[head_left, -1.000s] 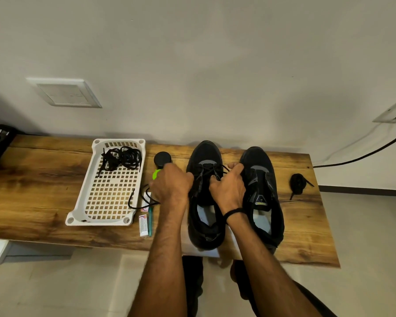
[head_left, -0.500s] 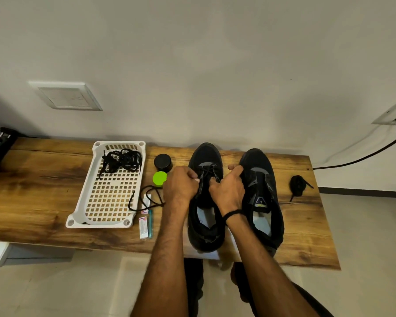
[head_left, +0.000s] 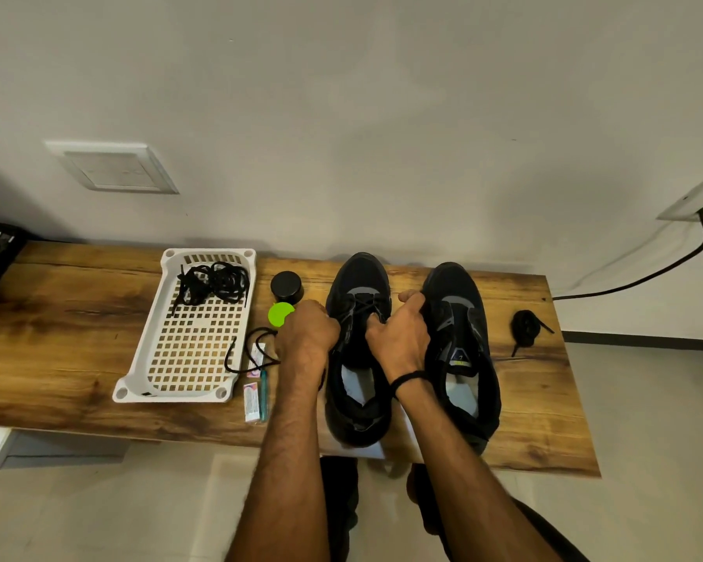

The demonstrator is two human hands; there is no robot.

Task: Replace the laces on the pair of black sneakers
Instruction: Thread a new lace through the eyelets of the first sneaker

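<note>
Two black sneakers stand side by side on the wooden bench, toes to the wall: the left sneaker (head_left: 358, 277) and the right sneaker (head_left: 459, 318). A black lace (head_left: 364, 308) crosses the left sneaker's upper eyelets. My left hand (head_left: 307, 330) grips one end of that lace at the shoe's left side, and the loose end trails off to the left (head_left: 244, 358). My right hand (head_left: 402, 330) pinches the lace at the shoe's right side, thumb raised against the right sneaker. The right sneaker has no lace.
A white perforated tray (head_left: 187, 383) holds a tangle of black laces (head_left: 214, 281). Beside it are a black jar (head_left: 287, 285), a green lid (head_left: 281, 314), small packets and a teal pen (head_left: 264, 393). A bundled lace (head_left: 524, 326) lies at the bench's right end (head_left: 552, 399).
My left hand has moved right, closer to the left sneaker, uncovering the green lid. Both hands have drawn the lace tighter over the eyelets.
</note>
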